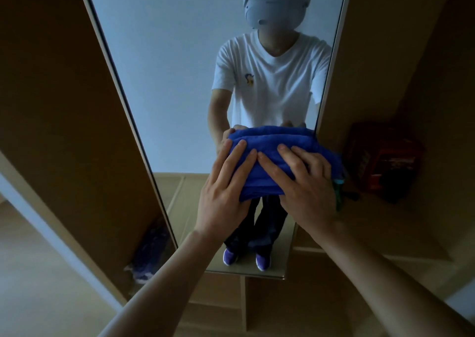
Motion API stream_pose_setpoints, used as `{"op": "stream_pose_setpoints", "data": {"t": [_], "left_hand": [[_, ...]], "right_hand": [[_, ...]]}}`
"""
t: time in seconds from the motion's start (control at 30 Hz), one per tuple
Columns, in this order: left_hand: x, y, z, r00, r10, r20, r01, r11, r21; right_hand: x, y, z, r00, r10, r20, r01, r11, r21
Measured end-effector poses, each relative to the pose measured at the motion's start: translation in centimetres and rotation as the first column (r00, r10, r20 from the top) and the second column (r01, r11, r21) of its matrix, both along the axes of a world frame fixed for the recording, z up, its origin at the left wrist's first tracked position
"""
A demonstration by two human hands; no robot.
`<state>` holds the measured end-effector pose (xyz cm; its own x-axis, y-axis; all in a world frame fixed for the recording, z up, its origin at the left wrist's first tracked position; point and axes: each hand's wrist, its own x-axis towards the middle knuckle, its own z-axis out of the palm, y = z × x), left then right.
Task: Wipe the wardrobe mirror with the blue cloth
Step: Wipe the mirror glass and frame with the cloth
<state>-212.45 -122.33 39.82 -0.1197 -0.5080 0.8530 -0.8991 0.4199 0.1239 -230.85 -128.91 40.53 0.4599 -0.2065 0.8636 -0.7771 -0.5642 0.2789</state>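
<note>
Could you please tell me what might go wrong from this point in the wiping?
1. The cloth sits at the right edge of the mirror; a rightward stroke could slip off the glass and bump the red box.
2. Both the left hand and the right hand press flat; hard pressure might flex the glass.

Light level: dim, bluish cast.
Brightest area: pale wall reflected in the mirror (167, 79).
Shadow: deep over the red object (383, 162) at right.
Edges: wide-angle bowing.

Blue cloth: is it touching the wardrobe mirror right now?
Touching. Head view: blue cloth meets its own reflection on the wardrobe mirror with no gap.
</note>
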Motion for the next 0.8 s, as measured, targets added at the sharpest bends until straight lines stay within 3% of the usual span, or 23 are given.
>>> {"op": "stream_pose_setpoints", "data": {"t": [0.4, 0.8], "left_hand": [[1.7, 1.3, -8.4, 0.999, 0.037, 0.032, -0.040, 0.994, 0.098], [2.2, 2.7, -17.1, 0.999, 0.026, -0.047, -0.011, 0.956, 0.292]], "right_hand": [[0.7, 0.6, -8.3, 0.996, 0.056, -0.064, -0.049, 0.993, 0.108], [0.7, 0.8, -16.9, 0.980, 0.113, -0.162, -0.083, 0.979, 0.185]]}}
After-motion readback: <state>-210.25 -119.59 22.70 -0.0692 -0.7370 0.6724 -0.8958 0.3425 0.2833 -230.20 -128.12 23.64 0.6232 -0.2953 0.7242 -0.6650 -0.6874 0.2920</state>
